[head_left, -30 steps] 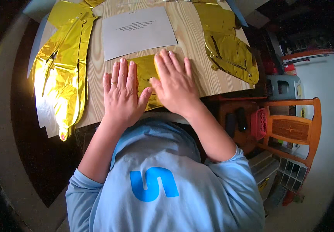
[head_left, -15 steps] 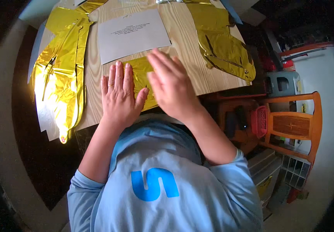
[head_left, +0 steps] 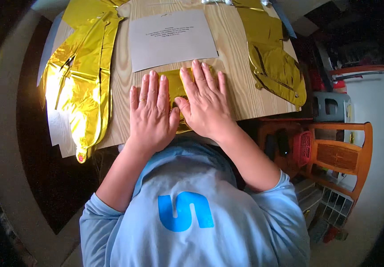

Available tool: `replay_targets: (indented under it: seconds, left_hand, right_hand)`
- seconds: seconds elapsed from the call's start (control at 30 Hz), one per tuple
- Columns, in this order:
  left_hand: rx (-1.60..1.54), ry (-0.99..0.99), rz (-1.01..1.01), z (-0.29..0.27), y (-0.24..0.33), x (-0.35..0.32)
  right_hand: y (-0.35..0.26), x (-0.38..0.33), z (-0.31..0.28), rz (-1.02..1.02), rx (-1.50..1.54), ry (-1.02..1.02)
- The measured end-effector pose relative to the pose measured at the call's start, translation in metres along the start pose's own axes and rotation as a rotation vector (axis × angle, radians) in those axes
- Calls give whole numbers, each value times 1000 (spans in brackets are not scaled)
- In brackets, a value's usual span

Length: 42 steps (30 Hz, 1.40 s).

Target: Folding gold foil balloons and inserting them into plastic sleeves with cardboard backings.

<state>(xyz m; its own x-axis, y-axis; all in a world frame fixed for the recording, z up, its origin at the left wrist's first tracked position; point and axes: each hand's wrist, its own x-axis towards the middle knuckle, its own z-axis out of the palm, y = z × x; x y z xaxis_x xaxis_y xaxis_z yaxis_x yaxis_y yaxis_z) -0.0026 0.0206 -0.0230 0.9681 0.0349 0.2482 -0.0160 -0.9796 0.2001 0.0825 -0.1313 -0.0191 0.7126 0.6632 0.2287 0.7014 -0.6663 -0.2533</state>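
Both palms press down at the near edge of the wooden table. My left hand (head_left: 152, 111) lies flat, fingers stretched forward, on the left side of a folded gold foil sheet (head_left: 173, 84). Across the sheet's right side my right hand (head_left: 204, 98) is also flat, with its fingers spread and its thumb near the left one. Most of the foil is hidden under the hands; a strip shows between them. Just beyond the fingertips lies a white printed sheet of paper (head_left: 172, 42).
A flat gold foil balloon (head_left: 92, 71) covers the table's left side, its end hanging past the near edge. Another gold foil balloon (head_left: 274, 58) lies at the right. Beyond the wooden table (head_left: 234, 89), to the right, stand a wooden chair (head_left: 339, 155) and a red basket (head_left: 302, 148).
My right hand, raised and blurred before, has come down flat on the foil's right side. My left hand stays on the foil. The whole view has shifted slightly.
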Motion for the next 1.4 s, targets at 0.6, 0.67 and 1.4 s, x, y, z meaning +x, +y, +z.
replay_targets:
  seconds: [0.6,0.67,1.4]
  left_hand:
    - [-358,139,-149,-40,-32,-22]
    - [-277,128,-104,-48,-31,-22]
    - [-43,-5,92,-7,-5,5]
  right_hand:
    - [-6,3,-6,52,-70,-67]
    - [-5,4,-6,34,-94,-61]
    - [27,-34,-26,187,-155,40]
